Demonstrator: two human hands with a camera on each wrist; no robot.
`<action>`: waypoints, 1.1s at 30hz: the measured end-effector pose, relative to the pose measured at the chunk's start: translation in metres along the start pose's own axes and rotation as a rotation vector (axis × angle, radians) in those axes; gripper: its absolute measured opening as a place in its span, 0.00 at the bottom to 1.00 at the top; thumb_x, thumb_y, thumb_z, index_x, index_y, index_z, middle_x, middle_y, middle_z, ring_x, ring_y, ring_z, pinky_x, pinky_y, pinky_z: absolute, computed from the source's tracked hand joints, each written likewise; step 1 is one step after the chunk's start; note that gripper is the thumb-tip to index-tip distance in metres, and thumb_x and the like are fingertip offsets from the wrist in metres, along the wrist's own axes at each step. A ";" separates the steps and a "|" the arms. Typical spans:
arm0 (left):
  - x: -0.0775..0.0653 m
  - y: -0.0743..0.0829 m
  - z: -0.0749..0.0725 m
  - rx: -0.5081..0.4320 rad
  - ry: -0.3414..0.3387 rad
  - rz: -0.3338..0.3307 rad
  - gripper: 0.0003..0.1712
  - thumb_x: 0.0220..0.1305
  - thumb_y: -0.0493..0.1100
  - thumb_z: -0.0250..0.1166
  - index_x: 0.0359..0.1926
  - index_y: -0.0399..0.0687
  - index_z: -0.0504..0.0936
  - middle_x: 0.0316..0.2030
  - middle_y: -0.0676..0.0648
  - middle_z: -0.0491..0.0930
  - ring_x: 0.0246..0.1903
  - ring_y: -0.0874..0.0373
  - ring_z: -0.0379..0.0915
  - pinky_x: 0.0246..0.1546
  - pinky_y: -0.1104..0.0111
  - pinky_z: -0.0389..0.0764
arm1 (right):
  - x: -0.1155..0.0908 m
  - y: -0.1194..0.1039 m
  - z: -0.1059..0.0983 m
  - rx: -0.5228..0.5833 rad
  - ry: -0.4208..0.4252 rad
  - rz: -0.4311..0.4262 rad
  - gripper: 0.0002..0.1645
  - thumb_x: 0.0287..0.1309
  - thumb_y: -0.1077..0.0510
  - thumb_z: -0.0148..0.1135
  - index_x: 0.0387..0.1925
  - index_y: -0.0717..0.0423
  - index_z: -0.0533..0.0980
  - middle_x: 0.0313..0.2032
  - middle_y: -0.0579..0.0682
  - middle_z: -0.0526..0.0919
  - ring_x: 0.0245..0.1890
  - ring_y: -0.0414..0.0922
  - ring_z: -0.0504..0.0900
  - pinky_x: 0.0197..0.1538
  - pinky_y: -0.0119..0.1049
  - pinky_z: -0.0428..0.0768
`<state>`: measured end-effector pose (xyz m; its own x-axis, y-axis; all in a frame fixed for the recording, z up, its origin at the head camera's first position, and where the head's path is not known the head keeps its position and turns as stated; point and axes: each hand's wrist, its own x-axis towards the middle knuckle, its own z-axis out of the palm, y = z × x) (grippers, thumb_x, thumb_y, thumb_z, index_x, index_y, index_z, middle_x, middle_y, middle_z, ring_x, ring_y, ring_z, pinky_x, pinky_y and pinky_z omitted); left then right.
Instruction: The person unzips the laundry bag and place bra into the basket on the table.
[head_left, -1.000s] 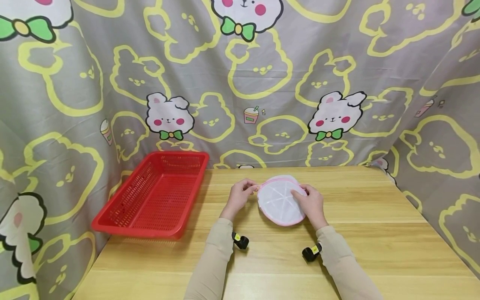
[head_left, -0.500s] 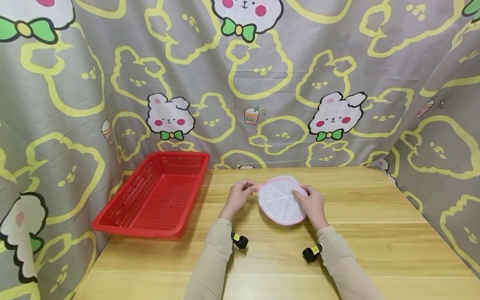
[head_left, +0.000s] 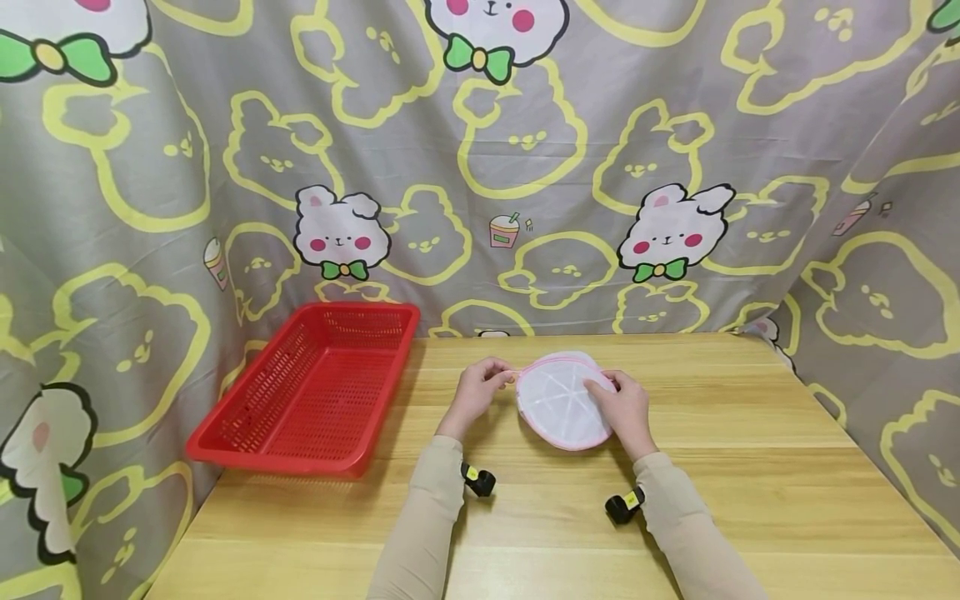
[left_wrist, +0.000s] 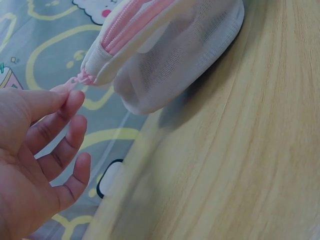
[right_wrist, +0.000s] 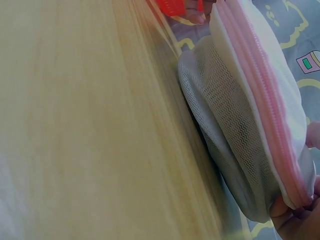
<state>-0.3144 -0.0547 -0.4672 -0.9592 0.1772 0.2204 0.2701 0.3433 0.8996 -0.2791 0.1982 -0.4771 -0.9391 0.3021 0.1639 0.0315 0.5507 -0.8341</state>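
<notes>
A round white mesh laundry bag (head_left: 564,402) with pink piping and a pink zip (right_wrist: 262,85) stands tilted over the table. At its left end my left hand (head_left: 480,392) pinches a pink zip pull (left_wrist: 72,85) between thumb and forefinger, the other fingers loosely bent. My right hand (head_left: 622,408) grips the bag's right edge, thumb on the pale ribbed face and fingers behind. In the right wrist view the zip runs along the bag's edge down to the right fingers (right_wrist: 295,220). Grey mesh sides (left_wrist: 165,70) bulge below the zip in the left wrist view.
A red perforated plastic basket (head_left: 360,433) stands on the left of the wooden table (head_left: 750,467). Patterned grey curtains (head_left: 555,208) hang behind and at both sides. Black wrist cameras (head_left: 478,481) stick out from both sleeves.
</notes>
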 end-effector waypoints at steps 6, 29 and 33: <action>0.001 -0.001 0.000 0.006 0.008 -0.007 0.09 0.67 0.44 0.63 0.38 0.44 0.83 0.34 0.43 0.85 0.35 0.52 0.79 0.32 0.73 0.74 | 0.000 0.001 0.000 0.003 0.015 -0.004 0.24 0.57 0.46 0.67 0.46 0.61 0.81 0.39 0.59 0.83 0.40 0.52 0.78 0.40 0.35 0.72; 0.001 -0.001 -0.002 -0.020 0.010 -0.011 0.07 0.67 0.43 0.63 0.38 0.43 0.83 0.36 0.38 0.85 0.32 0.58 0.75 0.32 0.72 0.73 | -0.001 -0.001 0.000 0.004 0.020 0.000 0.24 0.56 0.46 0.67 0.46 0.60 0.80 0.37 0.58 0.82 0.38 0.51 0.77 0.39 0.34 0.72; 0.001 -0.001 -0.003 -0.007 0.006 -0.002 0.08 0.67 0.43 0.63 0.38 0.43 0.83 0.36 0.38 0.85 0.32 0.59 0.75 0.32 0.72 0.73 | -0.001 -0.001 0.000 0.016 0.016 0.017 0.25 0.57 0.45 0.66 0.47 0.60 0.80 0.38 0.58 0.82 0.38 0.50 0.77 0.38 0.33 0.72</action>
<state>-0.3158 -0.0574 -0.4668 -0.9603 0.1710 0.2205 0.2673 0.3370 0.9028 -0.2780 0.1977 -0.4763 -0.9327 0.3240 0.1585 0.0415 0.5328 -0.8452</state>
